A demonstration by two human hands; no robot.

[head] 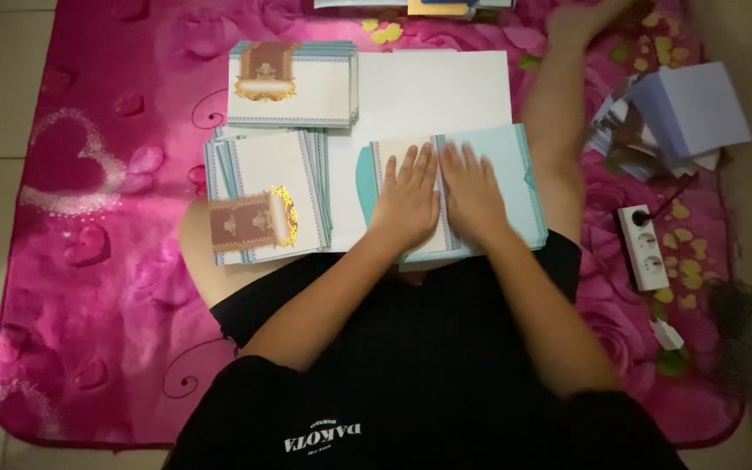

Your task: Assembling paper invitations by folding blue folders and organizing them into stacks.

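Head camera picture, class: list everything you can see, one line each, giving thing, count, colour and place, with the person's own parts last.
Blanket: one, bright pink with rose and heart patterns, spread over the tiled floor.
Upper card stack: one, cream with a gold and brown emblem, top centre-left.
Lower card stack: one, cream with teal edges, left of the hands.
White sheet: one, beneath the folded card.
Folded card: one, pale teal, under both hands.
Loose paper pile: one heap, white and lilac, upper right.
Power strip: one, white, right side.
Left hand: flat, pressing the card.
Right hand: flat, pressing beside it.
Legs: bare, the right leg stretched toward the top.
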